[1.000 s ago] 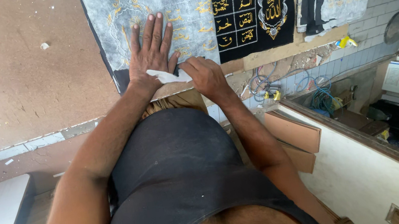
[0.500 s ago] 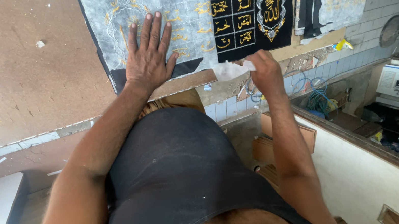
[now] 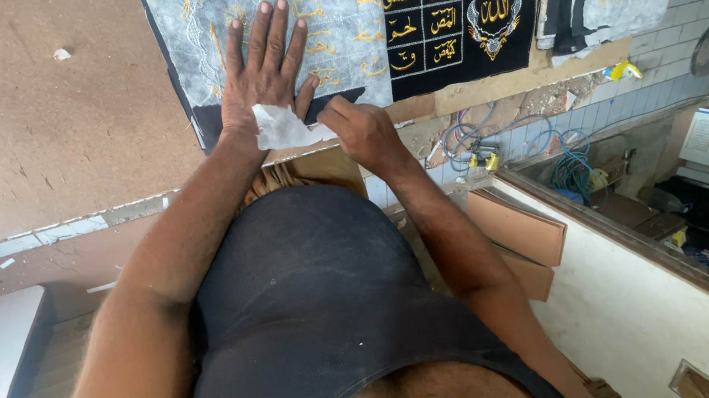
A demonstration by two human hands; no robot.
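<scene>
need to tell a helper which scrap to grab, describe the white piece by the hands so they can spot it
Start at the brown board worktable and find the black cloth with gold embroidery under a pale grey backing sheet. At its near edge the left hand lies flat, fingers spread. The small crumpled white scrap sits by that wrist, pinched by the right hand; it alone is plain white and unpatterned.

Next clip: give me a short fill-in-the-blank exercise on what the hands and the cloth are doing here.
1. The left hand lies flat, fingers spread, on the ____ embroidered cloth.
2. The right hand pinches a piece of thin ____ paper.
3. The embroidery on the black cloth is ____ in colour.
4. The cloths lie on a brown ____.

Missing words: grey; white; gold; board
</scene>
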